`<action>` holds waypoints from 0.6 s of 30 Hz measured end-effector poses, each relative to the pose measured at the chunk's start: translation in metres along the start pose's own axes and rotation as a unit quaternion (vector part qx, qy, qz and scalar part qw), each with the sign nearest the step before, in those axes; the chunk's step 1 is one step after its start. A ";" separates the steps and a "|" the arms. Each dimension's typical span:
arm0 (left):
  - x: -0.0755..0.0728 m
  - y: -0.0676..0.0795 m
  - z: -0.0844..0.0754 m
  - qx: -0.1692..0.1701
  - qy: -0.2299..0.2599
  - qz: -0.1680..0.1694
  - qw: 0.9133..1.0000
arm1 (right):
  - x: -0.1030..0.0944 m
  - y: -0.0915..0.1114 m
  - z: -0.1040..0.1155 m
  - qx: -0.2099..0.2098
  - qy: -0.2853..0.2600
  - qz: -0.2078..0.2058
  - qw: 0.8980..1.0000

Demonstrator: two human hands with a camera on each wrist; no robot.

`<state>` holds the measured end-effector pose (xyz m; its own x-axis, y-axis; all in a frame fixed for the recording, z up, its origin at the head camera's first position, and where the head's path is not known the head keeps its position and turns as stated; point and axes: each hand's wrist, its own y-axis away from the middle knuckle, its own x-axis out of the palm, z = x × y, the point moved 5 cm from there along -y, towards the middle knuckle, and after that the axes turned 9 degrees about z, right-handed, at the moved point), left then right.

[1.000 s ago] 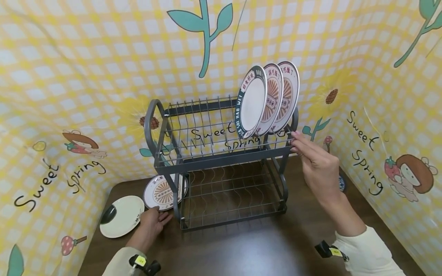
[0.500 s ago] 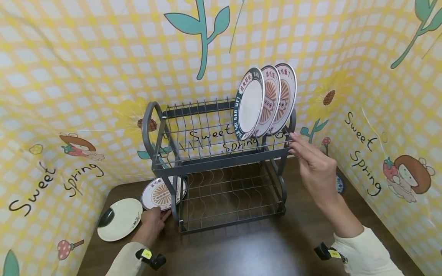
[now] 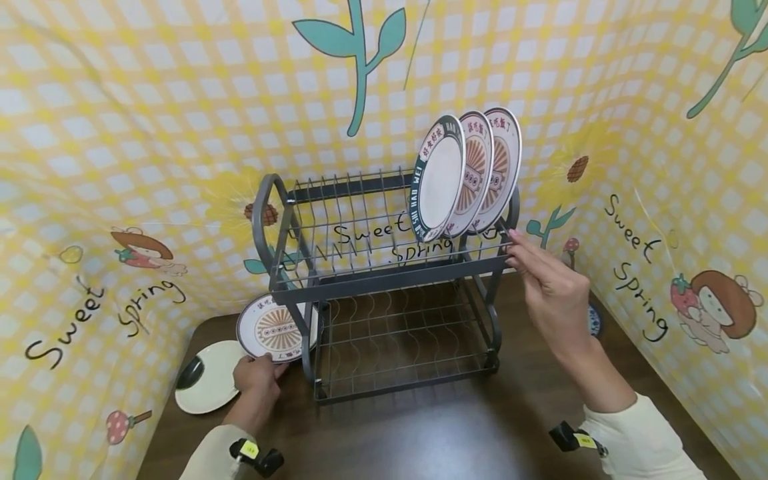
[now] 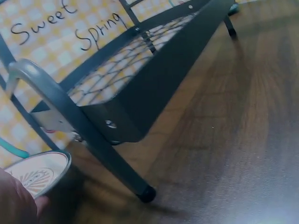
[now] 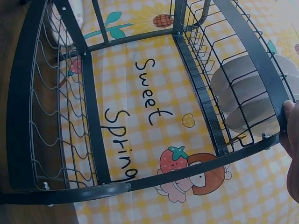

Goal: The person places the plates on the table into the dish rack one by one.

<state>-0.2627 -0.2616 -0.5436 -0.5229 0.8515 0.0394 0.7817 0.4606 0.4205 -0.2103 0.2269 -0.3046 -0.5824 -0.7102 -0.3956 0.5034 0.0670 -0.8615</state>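
A two-tier grey metal dish rack (image 3: 384, 281) stands on the dark wooden table. Three round patterned plates (image 3: 438, 180) stand upright in its top tier at the right end. Beside the rack's left leg, a white plate with an orange ray print (image 3: 277, 330) has its near edge in my left hand (image 3: 258, 379); my thumb lies over the rim. In the left wrist view that plate (image 4: 49, 169) is tilted, with a dark shadow below it. My right hand (image 3: 549, 287) pinches the front right corner of the rack's top tier; the right wrist view shows the fingertips (image 5: 288, 108) there.
A cream plate with a black patch (image 3: 210, 390) lies left of my left hand. Part of a blue patterned dish (image 3: 594, 321) shows behind my right wrist. Yellow checked cloth (image 3: 180, 100) covers the walls behind and at both sides. The rack's lower tier holds no dishes.
My left hand has taken hold of the ray-print plate's near edge, and the plate has shifted slightly left, away from the rack leg. My right hand stays on the rack corner.
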 end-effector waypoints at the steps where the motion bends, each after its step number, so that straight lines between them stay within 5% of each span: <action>1: -0.002 0.002 -0.004 0.006 0.004 -0.003 1.000 | 0.000 0.000 0.000 -0.001 0.000 0.000 1.000; 7: -0.021 0.014 -0.028 0.044 0.013 -0.023 0.999 | -0.002 0.000 0.001 -0.010 -0.003 0.005 1.000; 15: -0.055 0.028 -0.051 0.095 -0.105 -0.136 0.980 | -0.004 -0.001 0.000 -0.020 -0.007 0.009 1.000; 18: -0.070 0.031 -0.057 0.102 -0.126 -0.154 0.975 | -0.003 -0.001 0.000 -0.020 -0.008 0.016 1.000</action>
<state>-0.2219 -0.3212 -0.4815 -0.6626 0.6883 -0.2954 0.6661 0.7218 0.1879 -0.2089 0.2288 -0.3020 -0.5564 -0.7183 -0.4178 0.4946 0.1177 -0.8611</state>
